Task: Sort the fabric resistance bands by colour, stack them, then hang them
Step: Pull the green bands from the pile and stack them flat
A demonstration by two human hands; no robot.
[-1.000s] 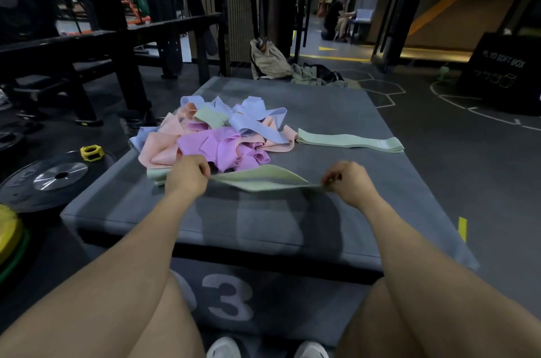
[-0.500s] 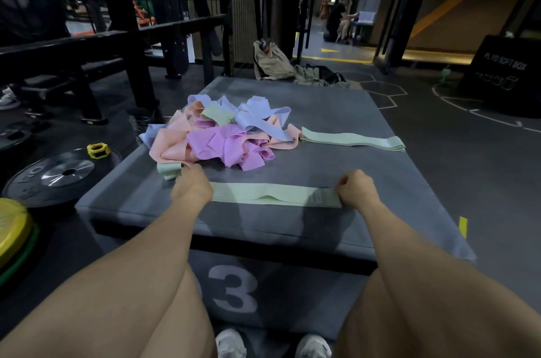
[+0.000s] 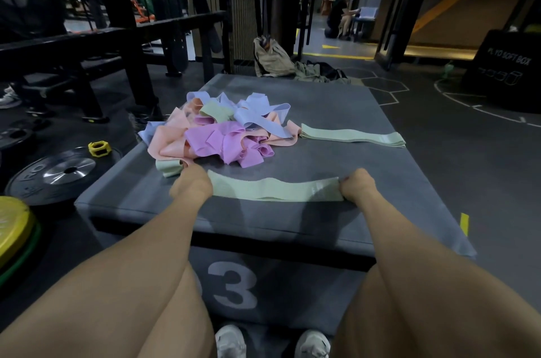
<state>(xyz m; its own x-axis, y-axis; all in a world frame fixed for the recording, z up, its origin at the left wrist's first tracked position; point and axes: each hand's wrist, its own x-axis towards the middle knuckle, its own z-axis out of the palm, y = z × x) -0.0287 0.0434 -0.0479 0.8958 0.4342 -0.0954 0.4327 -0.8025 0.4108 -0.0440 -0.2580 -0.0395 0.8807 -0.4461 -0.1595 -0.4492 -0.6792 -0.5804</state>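
Note:
A pale green band lies stretched flat near the front of the grey plyo box. My left hand grips its left end and my right hand pinches its right end. Behind it sits a tangled heap of bands in pink, purple, blue and green. To the right of the heap lies a flat stack of green bands. Another green band end pokes out under the heap's front left.
Black weight plates and a yellow collar lie on the floor at left, with yellow and green plates nearer. A black rack stands behind. A bag sits beyond the box. A person sits far back.
The green band went from lifted and slack to pulled out flat on the box near its front edge. Both hands moved toward me and stayed on the band's ends.

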